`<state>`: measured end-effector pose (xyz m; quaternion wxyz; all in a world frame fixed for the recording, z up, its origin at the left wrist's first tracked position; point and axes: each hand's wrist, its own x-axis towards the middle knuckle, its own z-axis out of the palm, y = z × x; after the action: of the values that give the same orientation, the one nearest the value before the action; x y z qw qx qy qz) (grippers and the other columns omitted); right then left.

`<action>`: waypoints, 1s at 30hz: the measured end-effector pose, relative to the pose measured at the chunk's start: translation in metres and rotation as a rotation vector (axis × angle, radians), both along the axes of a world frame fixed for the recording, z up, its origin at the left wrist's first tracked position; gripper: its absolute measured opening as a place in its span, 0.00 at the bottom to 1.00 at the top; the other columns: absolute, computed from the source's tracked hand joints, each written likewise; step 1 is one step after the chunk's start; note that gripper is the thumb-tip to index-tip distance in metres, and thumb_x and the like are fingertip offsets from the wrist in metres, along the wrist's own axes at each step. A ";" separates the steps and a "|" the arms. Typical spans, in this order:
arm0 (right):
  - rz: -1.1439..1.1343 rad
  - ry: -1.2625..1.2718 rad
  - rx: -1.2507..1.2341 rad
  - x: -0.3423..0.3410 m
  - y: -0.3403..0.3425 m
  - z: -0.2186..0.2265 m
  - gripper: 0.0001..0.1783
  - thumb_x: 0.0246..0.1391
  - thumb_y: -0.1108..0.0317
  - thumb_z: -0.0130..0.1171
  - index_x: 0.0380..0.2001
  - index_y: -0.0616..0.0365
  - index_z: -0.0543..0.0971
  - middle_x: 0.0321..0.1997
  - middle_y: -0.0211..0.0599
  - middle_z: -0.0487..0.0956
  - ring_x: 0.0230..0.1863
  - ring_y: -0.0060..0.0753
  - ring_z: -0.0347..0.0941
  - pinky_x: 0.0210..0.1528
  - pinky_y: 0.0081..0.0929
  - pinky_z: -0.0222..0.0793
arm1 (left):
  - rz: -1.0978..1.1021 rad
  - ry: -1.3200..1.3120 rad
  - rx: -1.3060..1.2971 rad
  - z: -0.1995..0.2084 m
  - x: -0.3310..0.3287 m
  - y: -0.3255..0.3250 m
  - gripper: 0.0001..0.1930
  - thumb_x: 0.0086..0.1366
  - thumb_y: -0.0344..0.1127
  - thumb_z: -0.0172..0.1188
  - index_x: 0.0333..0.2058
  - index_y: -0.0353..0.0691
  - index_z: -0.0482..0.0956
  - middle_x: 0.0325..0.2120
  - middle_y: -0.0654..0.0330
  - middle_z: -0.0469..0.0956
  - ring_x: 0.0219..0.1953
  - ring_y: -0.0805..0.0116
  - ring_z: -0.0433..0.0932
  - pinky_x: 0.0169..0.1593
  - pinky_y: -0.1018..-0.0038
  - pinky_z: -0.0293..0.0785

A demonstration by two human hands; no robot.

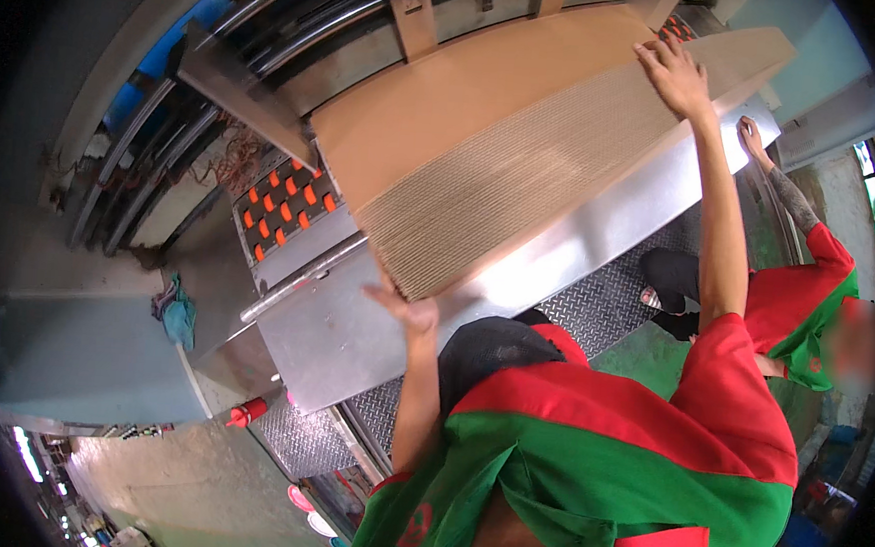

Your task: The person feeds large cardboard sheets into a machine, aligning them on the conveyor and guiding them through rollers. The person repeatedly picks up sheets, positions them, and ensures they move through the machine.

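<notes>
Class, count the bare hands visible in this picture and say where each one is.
3: left hand under the cardboard stack's near corner, right hand on its far end, co-worker's hand on the metal table. Others may be hidden.

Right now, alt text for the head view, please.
A person in a red and green shirt steadies a tall stack of corrugated cardboard sheets on a steel machine table, left hand at its near corner, right hand on top. A co-worker crouches at right.

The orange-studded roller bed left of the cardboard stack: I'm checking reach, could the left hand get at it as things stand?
Probably not freely: the left hand is pressed against the cardboard stack at its near corner. The roller bed itself lies uncovered beside the stack.
</notes>
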<state>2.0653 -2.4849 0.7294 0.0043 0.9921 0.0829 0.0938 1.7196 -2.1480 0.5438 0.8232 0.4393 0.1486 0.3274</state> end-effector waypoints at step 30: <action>0.008 -0.141 0.298 -0.136 0.143 0.010 0.25 0.60 0.57 0.43 0.48 0.71 0.70 0.66 0.59 0.62 0.66 0.57 0.59 0.68 0.72 0.40 | 0.084 0.045 -0.132 -0.080 -0.095 0.152 0.41 0.69 0.64 0.33 0.67 0.34 0.52 0.68 0.47 0.54 0.67 0.49 0.55 0.68 0.52 0.51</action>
<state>1.9289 -2.3416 0.7398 -0.1377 0.9724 0.0714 0.1745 1.6245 -1.9963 0.4639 0.8324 0.3846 0.2066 0.3413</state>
